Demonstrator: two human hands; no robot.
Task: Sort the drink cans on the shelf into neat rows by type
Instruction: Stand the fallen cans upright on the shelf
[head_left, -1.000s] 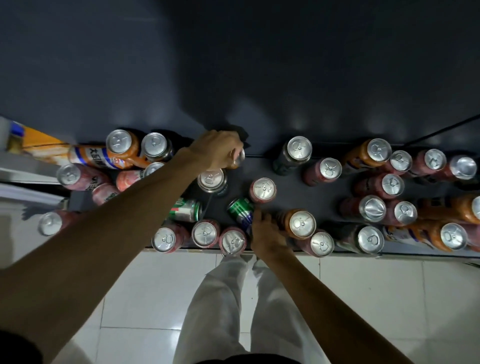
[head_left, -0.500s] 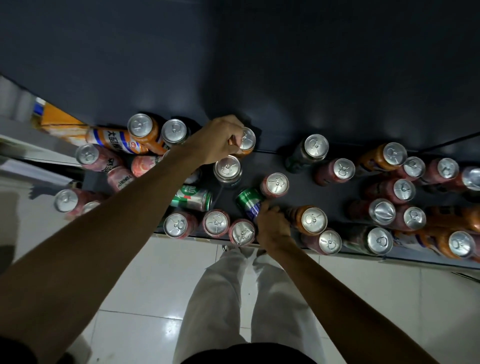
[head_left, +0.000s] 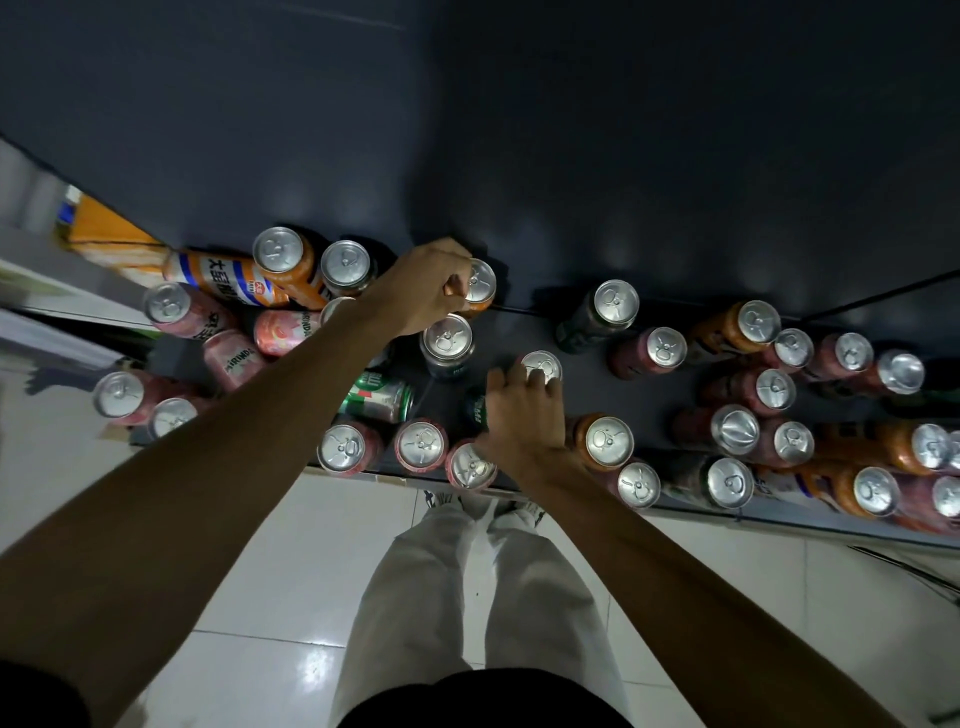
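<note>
Between the curled fingers of the left hand (head_left: 421, 291) stands an orange can (head_left: 479, 283), upright, silver lid up, long axis vertical, at the back of the dark shelf (head_left: 524, 332) against the rear wall. The fingers are closed round its upper side wall. Just nearer than these fingers stands a dark can (head_left: 448, 343), also upright.

Under the fingertips of the right hand (head_left: 522, 410) stands a pink can (head_left: 541, 368); the fingers bend over its lid and rim, gripping it from above. Its long axis is vertical. Beneath the palm a green can (head_left: 475, 408) shows only partly; its attitude cannot be determined.

Left of the right-hand fingers a green-and-white can (head_left: 376, 399) lies on its side, long axis running left to right, lid end pointing right. Nearer, along the front edge, three pink cans (head_left: 420, 442) stand upright in a row. Right of the fingers an orange-bodied can (head_left: 608, 440) stands upright; beyond it, mixed pink, orange and dark cans stand unsorted.
</note>
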